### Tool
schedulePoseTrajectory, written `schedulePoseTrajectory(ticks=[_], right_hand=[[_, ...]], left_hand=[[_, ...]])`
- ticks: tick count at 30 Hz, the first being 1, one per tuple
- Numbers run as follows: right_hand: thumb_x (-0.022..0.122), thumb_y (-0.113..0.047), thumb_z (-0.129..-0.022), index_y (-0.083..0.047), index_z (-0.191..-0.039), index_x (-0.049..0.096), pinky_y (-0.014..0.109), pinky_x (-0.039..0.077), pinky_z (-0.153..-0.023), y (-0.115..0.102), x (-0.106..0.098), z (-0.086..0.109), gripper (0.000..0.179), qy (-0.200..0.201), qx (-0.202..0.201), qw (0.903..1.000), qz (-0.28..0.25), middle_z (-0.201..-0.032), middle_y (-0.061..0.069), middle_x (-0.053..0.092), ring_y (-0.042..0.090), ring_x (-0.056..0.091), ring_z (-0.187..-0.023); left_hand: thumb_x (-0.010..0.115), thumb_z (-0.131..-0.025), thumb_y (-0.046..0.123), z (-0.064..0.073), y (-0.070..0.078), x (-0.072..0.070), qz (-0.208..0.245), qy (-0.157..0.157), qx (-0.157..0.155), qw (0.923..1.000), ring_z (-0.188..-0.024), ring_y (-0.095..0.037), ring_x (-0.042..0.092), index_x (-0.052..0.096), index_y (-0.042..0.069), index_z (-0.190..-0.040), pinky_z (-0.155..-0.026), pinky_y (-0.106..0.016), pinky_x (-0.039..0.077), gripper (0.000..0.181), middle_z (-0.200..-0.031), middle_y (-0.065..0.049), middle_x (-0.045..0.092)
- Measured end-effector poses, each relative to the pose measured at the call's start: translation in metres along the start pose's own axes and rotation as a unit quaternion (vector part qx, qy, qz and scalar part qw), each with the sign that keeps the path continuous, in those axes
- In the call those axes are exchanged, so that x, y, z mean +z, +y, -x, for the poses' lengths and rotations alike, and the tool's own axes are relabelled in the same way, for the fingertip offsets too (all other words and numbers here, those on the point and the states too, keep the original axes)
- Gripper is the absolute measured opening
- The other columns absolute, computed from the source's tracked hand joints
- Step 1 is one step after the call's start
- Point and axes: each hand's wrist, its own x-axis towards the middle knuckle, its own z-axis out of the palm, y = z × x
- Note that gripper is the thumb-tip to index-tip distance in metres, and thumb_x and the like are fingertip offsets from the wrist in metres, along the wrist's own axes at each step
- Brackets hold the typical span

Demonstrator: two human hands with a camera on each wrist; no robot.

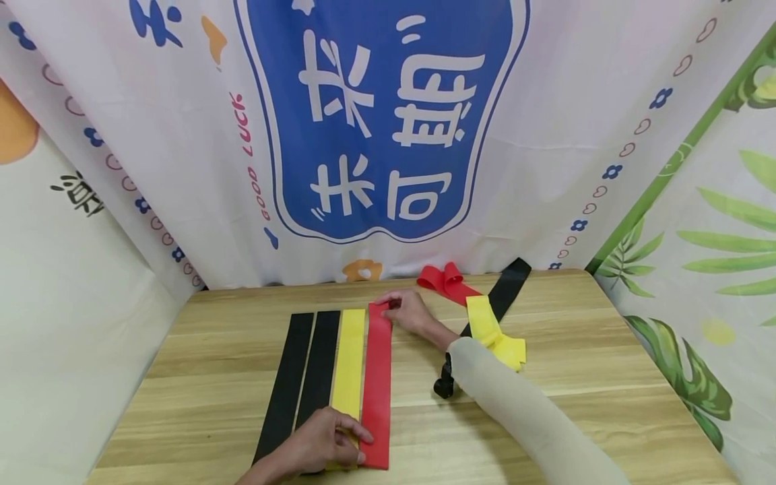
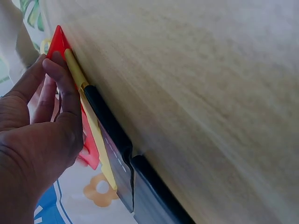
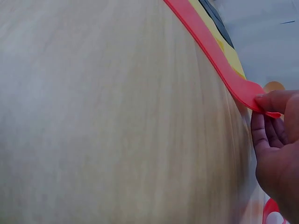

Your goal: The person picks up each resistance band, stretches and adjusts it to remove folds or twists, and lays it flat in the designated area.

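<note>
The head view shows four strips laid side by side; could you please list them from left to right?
First black strip → second black strip → yellow strip → red strip.

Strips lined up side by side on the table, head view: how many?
4, left to right: outer black strip, inner black strip, yellow strip, then red strip at the right end. Any hidden underneath can't be ruled out.

Left hand (image 2: 51, 126) touching red strip (image 2: 57, 42), yellow strip (image 2: 75, 69) alongside; two black strips (image 2: 108, 120), wood-grain tabletop (image 2: 201, 93)
</note>
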Motion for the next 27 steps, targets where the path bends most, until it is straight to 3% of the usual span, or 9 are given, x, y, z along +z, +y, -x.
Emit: schedulePoseTrajectory(ticks=[14, 22, 27], right_hand=[[0.076, 0.008, -0.09, -0.006, -0.113, 0.082, 0.023, 0.054, -0.075, 0.0041, 0.0042, 0.0012, 0.027, 0.001, -0.027, 0.9979, 0.06, -0.108, 0.009, 0.076, 0.015, 0.063, -0.089], [0.077, 0.006, -0.091, -0.004, -0.113, 0.081, 0.027, 0.057, -0.081, -0.0007, -0.0005, -0.0008, 0.024, 0.005, -0.025, 0.9979, 0.06, -0.111, 0.01, 0.078, 0.018, 0.068, -0.092], [0.078, 0.004, -0.092, -0.004, -0.115, 0.08, 0.028, 0.059, -0.08, -0.0024, -0.0057, 0.003, 0.024, -0.004, -0.009, 0.9994, 0.034, -0.11, 0.012, 0.078, 0.019, 0.072, -0.094]], left_hand=[[0.083, -0.091, 0.006, -0.0006, -0.0002, 0.0028, -0.013, -0.016, -0.009, 0.9997, -0.064, -0.011, 0.061, 0.082, 0.012, -0.103, -0.06, -0.026, 0.058, 0.013, -0.08, -0.002, 0.07], [0.082, -0.092, 0.007, -0.0009, 0.0044, -0.0006, -0.021, -0.015, -0.006, 0.9997, -0.065, -0.011, 0.059, 0.083, 0.011, -0.105, -0.055, -0.024, 0.056, 0.014, -0.083, 0.0, 0.072], [0.083, -0.092, 0.013, -0.0061, 0.0059, -0.0037, -0.047, -0.028, 0.019, 0.9983, -0.069, -0.009, 0.06, 0.083, 0.011, -0.108, -0.058, -0.024, 0.056, 0.016, -0.081, 0.002, 0.071]])
